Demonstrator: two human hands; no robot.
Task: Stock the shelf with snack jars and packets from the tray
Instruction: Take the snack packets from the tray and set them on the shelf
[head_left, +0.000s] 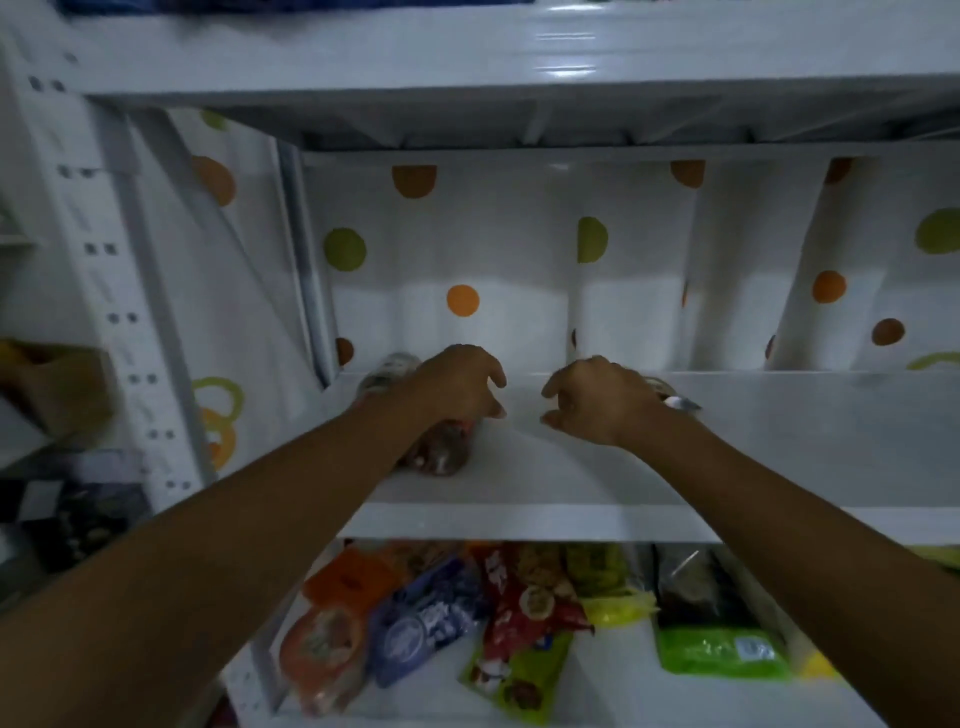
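Observation:
My left hand (460, 387) hovers over the left part of the white middle shelf (779, 447), fingers loosely curled and holding nothing. Just beneath its wrist lies a clear packet of reddish-brown snacks (441, 449). Behind that hand a clear jar (389, 369) stands near the shelf's back left corner, partly hidden. My right hand (597, 402) hangs a little to the right, fingers also loosely curled around nothing. A small shiny item (678, 401) sits on the shelf just behind my right wrist, mostly hidden and blurred.
On the lower shelf (623, 675) lie several snack packets: orange (332, 613), blue (426, 618), red and green (524, 634) and lime green (722, 649). A dotted white sheet (509, 270) lines the back. Another shelf board (467, 62) overhangs above. A perforated upright (119, 291) stands at the left.

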